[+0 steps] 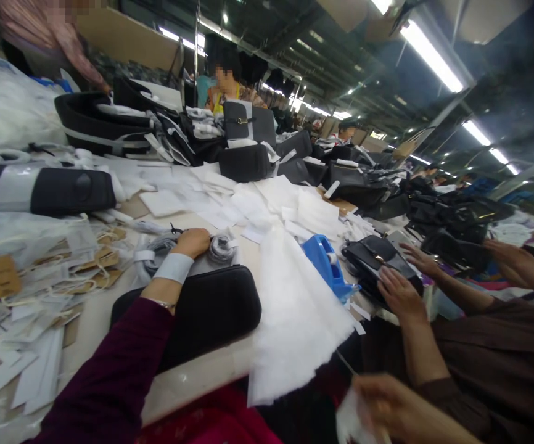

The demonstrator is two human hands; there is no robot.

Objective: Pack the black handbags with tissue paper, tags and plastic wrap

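Observation:
My left hand [192,243], in a purple sleeve with a white band at the wrist, is closed above a black bag [216,308] lying on the table edge. It rests between two rolled grey straps [223,248]; what its fingers grip is hidden. At the lower right my right hand [387,401] is blurred, its fingers curled around a crumpled white piece [353,419]. A white sheet [290,308] hangs over the table edge between the hands.
A blue tape dispenser [325,262] stands right of the sheet. A co-worker's hands [399,293] touch a black bag [373,259] at right. Paper tags [1,276] and white strips lie left. White sheets [248,200] and black bags [248,161] cover the table behind.

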